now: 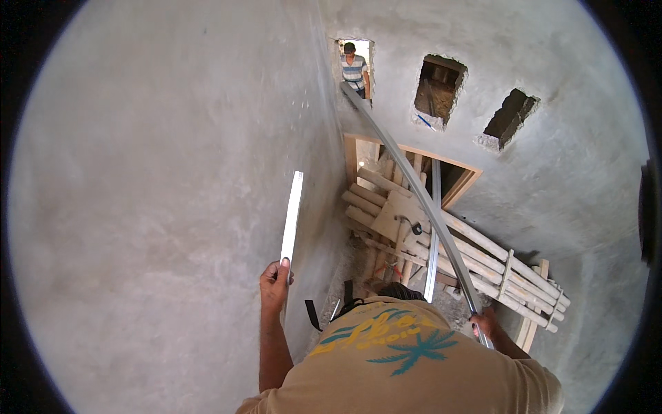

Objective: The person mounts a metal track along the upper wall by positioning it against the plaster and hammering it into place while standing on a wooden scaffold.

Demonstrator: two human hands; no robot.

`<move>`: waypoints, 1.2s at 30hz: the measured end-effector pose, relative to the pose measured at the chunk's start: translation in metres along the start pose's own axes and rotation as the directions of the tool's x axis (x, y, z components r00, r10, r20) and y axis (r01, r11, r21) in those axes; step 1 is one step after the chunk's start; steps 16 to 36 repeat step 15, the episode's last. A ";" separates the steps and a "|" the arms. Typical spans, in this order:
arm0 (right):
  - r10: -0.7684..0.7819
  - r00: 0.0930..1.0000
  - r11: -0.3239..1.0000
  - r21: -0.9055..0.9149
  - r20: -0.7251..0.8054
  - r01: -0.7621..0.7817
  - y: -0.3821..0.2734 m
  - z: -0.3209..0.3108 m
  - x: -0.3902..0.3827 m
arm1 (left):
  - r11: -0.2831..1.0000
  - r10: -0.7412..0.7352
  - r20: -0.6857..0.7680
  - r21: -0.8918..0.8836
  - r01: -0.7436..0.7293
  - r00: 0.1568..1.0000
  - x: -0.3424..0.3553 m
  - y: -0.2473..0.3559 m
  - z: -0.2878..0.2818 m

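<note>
My left hand (276, 281) is closed around a shiny, narrow metal strip (292, 214), which stands up close to the grey wall on my left. My thumb presses on its face. Over on the right, my right hand (485, 323) grips the near end of a long grey metal channel (418, 188). That channel slants up and away to the far left wall opening, where its far end meets the sill area. A person (354, 67) in a striped shirt and dark cap stands in that opening; whether they touch the channel, I cannot tell.
A scaffold of wooden poles (476, 252) with a board (398, 215) lies below, a hammer (412, 225) on it. Another metal channel (434, 241) leans there. A wooden-framed opening (462, 190) and two rough wall openings (438, 86) are in the far wall. A blue pen-like item (426, 123) rests on one sill.
</note>
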State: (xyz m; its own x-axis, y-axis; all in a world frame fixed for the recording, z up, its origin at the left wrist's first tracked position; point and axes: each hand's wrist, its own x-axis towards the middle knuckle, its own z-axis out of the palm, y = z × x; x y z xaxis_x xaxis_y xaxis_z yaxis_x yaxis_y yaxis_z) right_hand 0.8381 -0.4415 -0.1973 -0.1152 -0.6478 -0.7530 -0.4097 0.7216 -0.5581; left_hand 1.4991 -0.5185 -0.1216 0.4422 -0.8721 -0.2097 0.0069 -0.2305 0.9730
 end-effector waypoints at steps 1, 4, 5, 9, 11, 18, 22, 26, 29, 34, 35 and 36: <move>0.000 1.000 1.000 0.008 0.012 0.000 -0.019 0.007 -0.003 | 1.000 -0.017 0.005 0.002 0.017 1.000 -0.001 0.001 0.001; -0.070 0.995 0.988 0.144 0.077 0.058 -0.052 0.025 0.002 | 1.000 -0.013 0.013 -0.017 0.013 1.000 -0.004 0.001 0.006; -0.095 0.992 0.978 0.194 0.088 0.077 -0.068 0.031 0.004 | 1.000 -0.019 0.011 -0.014 0.019 1.000 -0.005 0.000 0.006; -0.466 0.880 0.883 0.111 0.090 0.456 -0.120 0.043 0.043 | 1.000 -0.024 0.031 -0.014 0.025 0.999 -0.009 0.000 0.013; -0.399 0.898 0.907 0.222 0.185 0.358 -0.198 0.052 0.021 | 1.000 -0.030 0.025 -0.003 0.030 0.999 -0.015 0.000 0.013; -0.479 0.833 0.809 0.508 0.276 0.296 -0.268 0.066 0.057 | 0.999 -0.033 0.046 0.043 0.031 0.998 -0.016 0.001 0.019; -0.479 0.833 0.809 0.508 0.276 0.296 -0.268 0.066 0.057 | 0.999 -0.033 0.046 0.043 0.031 0.998 -0.016 0.001 0.019; -0.479 0.833 0.809 0.508 0.276 0.296 -0.268 0.066 0.057 | 0.999 -0.033 0.046 0.043 0.031 0.998 -0.016 0.001 0.019; -0.479 0.833 0.809 0.508 0.276 0.296 -0.268 0.066 0.057 | 0.999 -0.033 0.046 0.043 0.031 0.998 -0.016 0.001 0.019; -0.479 0.833 0.809 0.508 0.276 0.296 -0.268 0.066 0.057 | 0.999 -0.033 0.046 0.043 0.031 0.998 -0.016 0.001 0.019; -0.479 0.833 0.809 0.508 0.276 0.296 -0.268 0.066 0.057 | 0.999 -0.033 0.046 0.043 0.031 0.998 -0.016 0.001 0.019; -0.479 0.833 0.809 0.508 0.276 0.296 -0.268 0.066 0.057 | 0.999 -0.033 0.046 0.043 0.031 0.998 -0.016 0.001 0.019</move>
